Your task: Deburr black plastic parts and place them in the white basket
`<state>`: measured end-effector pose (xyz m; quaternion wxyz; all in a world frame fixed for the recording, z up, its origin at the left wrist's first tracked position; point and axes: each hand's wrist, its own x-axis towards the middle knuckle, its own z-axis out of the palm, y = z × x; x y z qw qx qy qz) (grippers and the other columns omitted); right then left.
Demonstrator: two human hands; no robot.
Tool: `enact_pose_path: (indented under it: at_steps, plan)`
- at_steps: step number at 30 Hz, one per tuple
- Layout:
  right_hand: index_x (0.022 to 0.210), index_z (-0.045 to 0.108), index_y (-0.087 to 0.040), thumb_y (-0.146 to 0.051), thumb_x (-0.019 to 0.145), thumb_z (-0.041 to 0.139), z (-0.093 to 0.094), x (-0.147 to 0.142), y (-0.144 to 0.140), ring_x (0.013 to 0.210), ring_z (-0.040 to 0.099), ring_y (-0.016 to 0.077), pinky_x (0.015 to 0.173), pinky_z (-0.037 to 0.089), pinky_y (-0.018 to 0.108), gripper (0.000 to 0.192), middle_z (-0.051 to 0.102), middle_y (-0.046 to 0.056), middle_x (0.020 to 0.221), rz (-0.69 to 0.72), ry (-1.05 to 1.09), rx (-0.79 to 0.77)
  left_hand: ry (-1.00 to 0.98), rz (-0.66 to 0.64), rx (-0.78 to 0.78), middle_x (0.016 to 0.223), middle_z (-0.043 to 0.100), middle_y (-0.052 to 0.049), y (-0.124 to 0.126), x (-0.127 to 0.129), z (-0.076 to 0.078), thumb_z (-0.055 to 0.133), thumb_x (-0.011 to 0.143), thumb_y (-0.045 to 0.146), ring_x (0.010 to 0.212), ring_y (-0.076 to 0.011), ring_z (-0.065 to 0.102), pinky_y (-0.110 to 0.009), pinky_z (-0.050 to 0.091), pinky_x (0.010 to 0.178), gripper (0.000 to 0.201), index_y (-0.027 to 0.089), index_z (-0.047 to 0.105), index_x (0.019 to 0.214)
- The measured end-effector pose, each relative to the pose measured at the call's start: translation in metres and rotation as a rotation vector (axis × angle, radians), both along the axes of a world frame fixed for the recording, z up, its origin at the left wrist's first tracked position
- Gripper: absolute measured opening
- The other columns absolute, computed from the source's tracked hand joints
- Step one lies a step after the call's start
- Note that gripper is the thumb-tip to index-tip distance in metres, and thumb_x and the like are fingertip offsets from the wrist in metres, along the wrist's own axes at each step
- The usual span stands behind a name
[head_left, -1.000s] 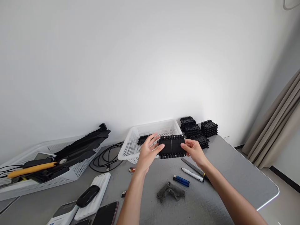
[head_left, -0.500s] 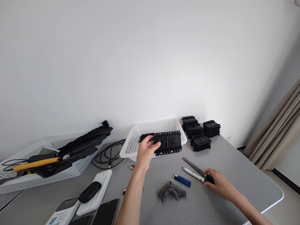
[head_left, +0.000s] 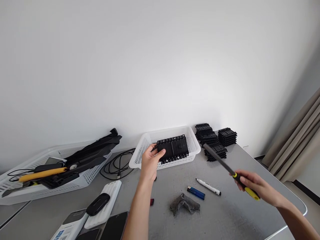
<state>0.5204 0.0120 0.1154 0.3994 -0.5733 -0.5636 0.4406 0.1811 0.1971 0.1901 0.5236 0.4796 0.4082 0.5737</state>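
My left hand (head_left: 150, 161) grips the left end of a flat black plastic part (head_left: 173, 149) with knobbed long edges, held tilted in front of a white basket (head_left: 135, 162). My right hand (head_left: 257, 186) is closed around the black and yellow handle of a file (head_left: 220, 160), raised above the table with its grey blade slanting up to the left. Below the blade a white marker (head_left: 208, 186) lies on the table beside a blue lighter (head_left: 196, 192). Nearer to me is a crumpled grey cloth (head_left: 184, 204).
Several stacks of similar black parts (head_left: 215, 151) stand at the back right. To the left, another white basket (head_left: 82, 180) holds black pieces and a yellow-handled tool (head_left: 43, 174). A coiled black cable (head_left: 117, 163), a white power bank (head_left: 110, 195) and a phone (head_left: 115, 226) lie on the table (head_left: 225, 216).
My right hand has lifted the file off the table, up and to the right. The black part in my left hand has shifted slightly left and tilted.
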Motion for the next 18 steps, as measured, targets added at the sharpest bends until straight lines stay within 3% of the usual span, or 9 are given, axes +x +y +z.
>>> enact_pose_path:
  at_steps: [3,6,10,14,18]
  plan:
    - [0.116,0.062,-0.019,-0.063,0.087,0.052,0.024,-0.007,0.019,0.059,0.052,0.017,0.058,0.045,0.032,0.053,0.058,0.006,0.079,-0.161,0.166,0.086,-0.003,0.036,-0.001,0.075,0.071,-0.002,0.002,0.0,-0.001,0.086,0.05,0.034,0.07,-0.016,0.064,-0.022,0.041,0.059,0.05,0.018,0.06,0.089]
    - [0.108,0.063,-0.017,-0.061,0.088,0.053,0.033,-0.024,0.05,0.049,0.044,0.0124,0.049,0.039,0.029,0.049,0.056,0.003,0.074,-0.265,0.123,0.254,-0.008,0.039,-0.001,0.074,0.07,-0.002,0.002,0.0,-0.003,0.086,0.049,0.033,0.069,-0.0158,0.063,-0.022,0.039,0.058,0.05,0.018,0.059,0.088]
    - [0.105,0.062,-0.017,-0.056,0.091,0.053,0.042,-0.051,0.091,0.052,0.046,0.013,0.051,0.039,0.029,0.042,0.056,0.002,0.071,-0.239,0.13,0.475,-0.007,0.039,-0.014,0.079,0.071,-0.002,0.003,-0.002,-0.005,0.085,0.049,0.034,0.068,-0.0135,0.061,-0.02,0.036,0.055,0.05,0.018,0.058,0.089]
    - [0.106,0.06,-0.018,-0.058,0.089,0.052,0.058,-0.078,0.122,0.061,0.051,0.016,0.057,0.044,0.03,0.044,0.058,0.004,0.077,-0.242,0.207,0.549,0.035,0.052,-0.018,0.08,0.071,-0.004,0.004,-0.003,-0.006,0.084,0.051,0.035,0.068,-0.0146,0.061,-0.02,0.033,0.052,0.051,0.018,0.058,0.091]
    - [0.099,0.061,-0.019,-0.057,0.091,0.048,0.07,-0.099,0.143,0.065,0.05,0.0158,0.061,0.044,0.027,0.041,0.055,0.002,0.074,-0.183,0.207,0.594,0.033,0.032,-0.001,0.077,0.069,-0.004,0.004,-0.001,-0.005,0.083,0.053,0.035,0.073,-0.018,0.064,-0.023,0.04,0.058,0.049,0.018,0.057,0.092]
